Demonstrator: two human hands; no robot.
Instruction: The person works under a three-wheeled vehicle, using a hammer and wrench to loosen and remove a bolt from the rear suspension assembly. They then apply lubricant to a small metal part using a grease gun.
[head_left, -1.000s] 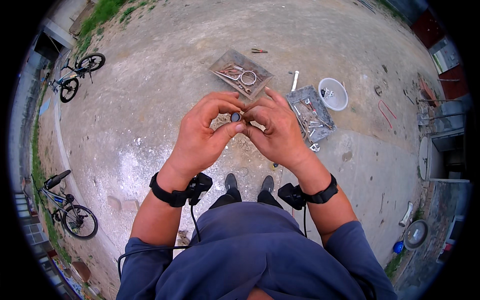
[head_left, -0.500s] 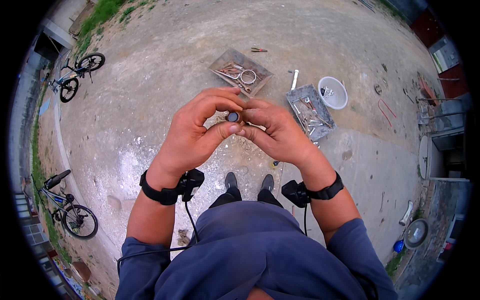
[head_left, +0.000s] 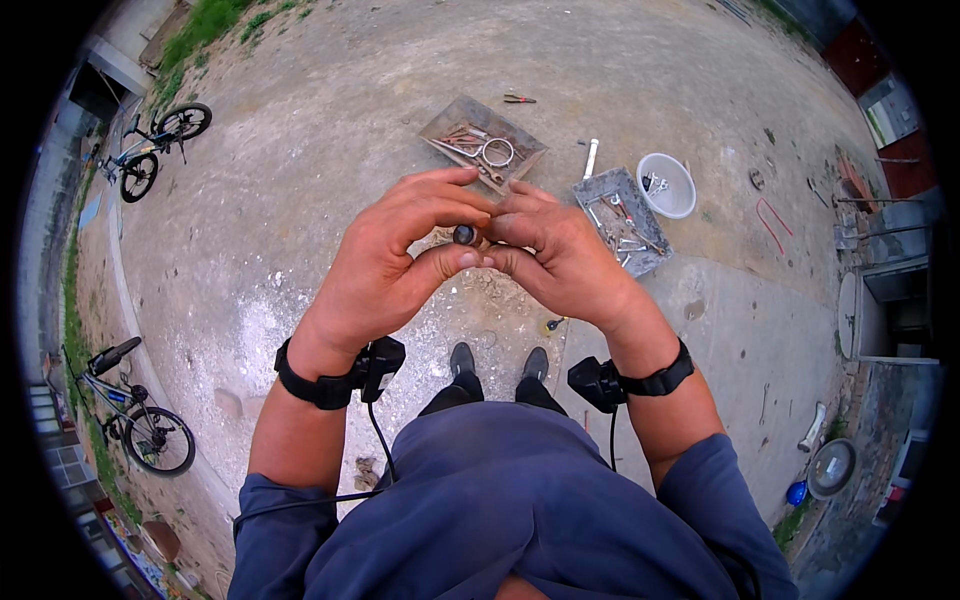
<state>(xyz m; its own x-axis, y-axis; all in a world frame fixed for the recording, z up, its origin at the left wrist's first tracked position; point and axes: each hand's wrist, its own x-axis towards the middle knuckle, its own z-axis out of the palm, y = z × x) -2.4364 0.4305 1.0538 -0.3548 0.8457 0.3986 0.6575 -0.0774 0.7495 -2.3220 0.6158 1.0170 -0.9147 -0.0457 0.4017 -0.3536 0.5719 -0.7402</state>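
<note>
Between my hands, at chest height over the ground, is a small brownish metal cylinder (head_left: 465, 235) with a dark round end turned up toward me. My left hand (head_left: 405, 245) pinches it between thumb and fingers from the left. From the right, my right hand (head_left: 550, 245) grips its other side, thumb and fingers curled in. Both thumb tips nearly meet below the piece. My fingers cover most of its length, so its exact kind cannot be made out.
Ahead on the concrete lie a metal tray (head_left: 460, 112) of rusty tools, pliers (head_left: 519, 99), a white tube (head_left: 591, 160), a grey tray (head_left: 600, 185) of wrenches and a white basin (head_left: 684, 190). Two bicycles (head_left: 150, 440) stand at the left. A round pan (head_left: 848, 470) rests at the right.
The cylinder has tilted a little, its dark end turning leftward. My right hand's fingers and wrist have shifted slightly right; my left hand has stayed nearly in place.
</note>
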